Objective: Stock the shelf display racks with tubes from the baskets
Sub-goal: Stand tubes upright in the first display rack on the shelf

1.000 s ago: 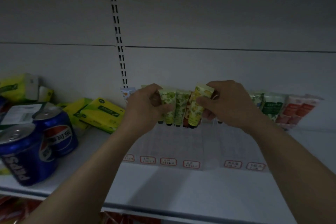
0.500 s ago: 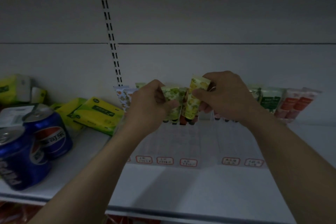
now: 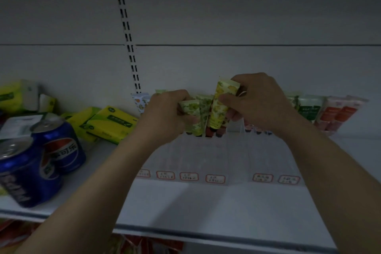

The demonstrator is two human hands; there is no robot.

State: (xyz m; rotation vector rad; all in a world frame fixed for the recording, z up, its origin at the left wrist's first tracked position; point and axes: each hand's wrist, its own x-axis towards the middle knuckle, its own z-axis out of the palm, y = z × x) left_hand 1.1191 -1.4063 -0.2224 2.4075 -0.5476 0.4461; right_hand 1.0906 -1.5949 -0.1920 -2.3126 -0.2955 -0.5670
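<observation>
Yellow tube [image 3: 218, 107] lifted slightly, pinched in right hand [image 3: 257, 103], likely for slotting. Left hand [image 3: 165, 115] grips green tubes [image 3: 191, 113], steadying them.

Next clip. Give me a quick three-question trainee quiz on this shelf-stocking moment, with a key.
1. True or false: the right hand pinches a yellow tube.
2. What stands at the left end of the shelf? A) glass jars B) blue cans C) milk cartons
3. Which hand grips the green tubes?
Key: 1 true; 2 B; 3 the left hand.
</observation>
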